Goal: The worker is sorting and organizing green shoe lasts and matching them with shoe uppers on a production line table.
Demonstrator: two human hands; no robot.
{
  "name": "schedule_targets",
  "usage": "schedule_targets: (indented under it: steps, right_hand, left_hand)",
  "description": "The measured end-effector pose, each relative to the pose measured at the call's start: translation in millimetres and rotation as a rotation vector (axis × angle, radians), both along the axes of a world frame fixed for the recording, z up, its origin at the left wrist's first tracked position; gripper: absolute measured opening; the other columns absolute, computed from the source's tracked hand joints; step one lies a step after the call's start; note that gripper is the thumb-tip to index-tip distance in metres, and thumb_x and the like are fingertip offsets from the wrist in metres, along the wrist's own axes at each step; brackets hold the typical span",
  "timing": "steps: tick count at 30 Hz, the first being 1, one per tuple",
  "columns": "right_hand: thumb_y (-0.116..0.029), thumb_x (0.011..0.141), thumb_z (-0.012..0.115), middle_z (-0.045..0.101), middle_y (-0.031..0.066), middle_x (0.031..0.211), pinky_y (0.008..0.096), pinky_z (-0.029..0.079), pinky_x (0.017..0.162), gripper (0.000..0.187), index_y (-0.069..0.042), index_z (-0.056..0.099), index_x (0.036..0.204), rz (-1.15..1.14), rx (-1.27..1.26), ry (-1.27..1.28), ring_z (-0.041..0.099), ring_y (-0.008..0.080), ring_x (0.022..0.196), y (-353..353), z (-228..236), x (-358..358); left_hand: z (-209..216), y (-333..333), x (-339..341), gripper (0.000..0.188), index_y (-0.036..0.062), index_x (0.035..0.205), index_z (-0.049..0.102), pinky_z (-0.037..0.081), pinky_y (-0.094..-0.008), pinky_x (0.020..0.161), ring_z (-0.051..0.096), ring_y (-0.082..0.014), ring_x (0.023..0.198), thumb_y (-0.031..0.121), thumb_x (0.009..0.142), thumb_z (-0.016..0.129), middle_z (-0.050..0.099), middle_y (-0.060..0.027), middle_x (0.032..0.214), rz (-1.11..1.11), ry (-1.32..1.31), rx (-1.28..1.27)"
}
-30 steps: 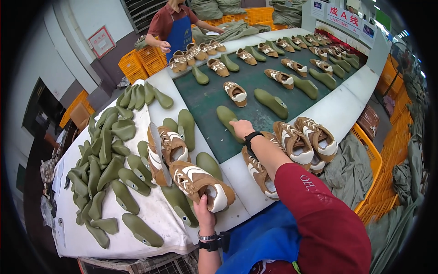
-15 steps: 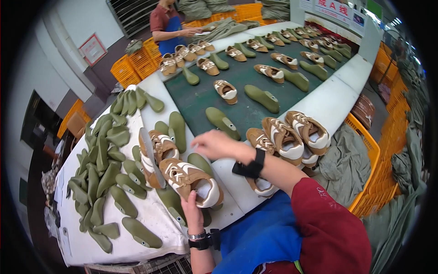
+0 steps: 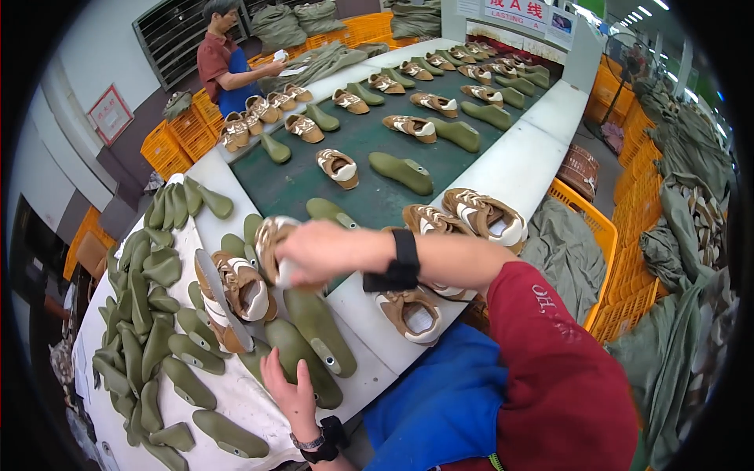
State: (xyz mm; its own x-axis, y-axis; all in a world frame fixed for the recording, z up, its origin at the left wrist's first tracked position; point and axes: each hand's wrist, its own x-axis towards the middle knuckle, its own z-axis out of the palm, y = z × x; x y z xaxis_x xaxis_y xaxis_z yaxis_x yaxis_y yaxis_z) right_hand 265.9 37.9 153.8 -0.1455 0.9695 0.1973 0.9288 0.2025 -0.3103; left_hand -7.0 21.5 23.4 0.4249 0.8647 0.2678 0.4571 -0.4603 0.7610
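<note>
My right hand (image 3: 318, 253), slightly blurred, is closed on a brown and white sneaker (image 3: 271, 242) and holds it above the near end of the green belt; part of the shoe is hidden behind the hand. Lower down, my left hand (image 3: 289, 392) has its fingers spread and nothing in them. Right beside its fingers lies a green shoe last (image 3: 294, 357), with another last (image 3: 320, 334) along it. To the left are an upright sneaker (image 3: 245, 286) and one tipped on its side, its pale sole (image 3: 220, 302) showing.
A pile of green lasts (image 3: 133, 330) covers the white cloth at left. Spaced pairs of sneakers and lasts lie on the green belt (image 3: 271, 184). Several sneakers (image 3: 487, 216) crowd the right ledge by an orange crate (image 3: 585, 208). A co-worker (image 3: 228, 63) stands at the far left.
My left hand has let go of the sneaker and opened beside the lasts. My right hand, empty before, has moved left and now grips a sneaker. The whole view has shifted.
</note>
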Motion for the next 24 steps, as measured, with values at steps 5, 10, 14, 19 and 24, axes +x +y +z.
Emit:
schedule_targets:
  steps: [5,10,14,19,24]
  right_hand:
    - [-0.026,0.066,0.07,0.067,0.013,0.094,0.04,0.052,0.076,0.033,-0.012,0.068,0.096,-0.207,-0.136,-0.055,0.065,0.0302,0.089,103,-28,48]
    - [-0.019,0.066,0.07,0.066,0.0173,0.101,0.0371,0.052,0.081,0.034,-0.003,0.068,0.096,-0.354,-0.202,-0.021,0.064,0.0297,0.095,163,-83,69]
    - [-0.022,0.07,0.07,0.065,0.0171,0.106,0.0371,0.049,0.088,0.036,-0.003,0.066,0.101,-0.485,-0.199,0.104,0.062,0.0294,0.101,188,-124,75]
    - [-0.023,0.072,0.068,0.063,0.0162,0.108,0.0383,0.048,0.09,0.034,-0.01,0.067,0.104,-0.454,-0.247,0.105,0.061,0.0302,0.103,209,-153,80]
    - [-0.019,0.075,0.065,0.039,0.0213,0.133,0.0395,0.046,0.091,0.05,-0.023,0.051,0.123,-0.558,-0.057,0.368,0.055,0.0362,0.11,226,-175,102]
  left_hand:
    - [-21,5,-30,0.052,-0.0026,0.124,0.046,0.03,-0.0489,0.102,0.035,-0.0442,0.122,0.016,0.079,0.065,0.041,-0.0214,0.13,0.25,0.429,0.28]
    - [-45,4,-33,0.051,-0.0033,0.124,0.045,0.03,-0.0437,0.103,0.034,-0.042,0.125,0.02,0.082,0.061,0.032,-0.026,0.136,0.289,0.216,0.079]
    - [-44,2,-29,0.044,-0.0027,0.122,0.046,0.028,-0.0417,0.105,0.034,-0.0383,0.126,0.015,0.084,0.059,0.033,-0.0229,0.137,0.325,0.218,0.06]
    - [-14,0,-20,0.045,-0.0005,0.113,0.056,0.034,-0.0473,0.1,0.045,-0.0411,0.114,0.026,0.079,0.068,0.048,-0.0255,0.123,0.333,0.301,0.204]
    - [-14,1,-16,0.044,0.0007,0.116,0.055,0.034,-0.0471,0.1,0.043,-0.0423,0.116,0.027,0.081,0.065,0.046,-0.0265,0.126,0.334,0.328,0.158]
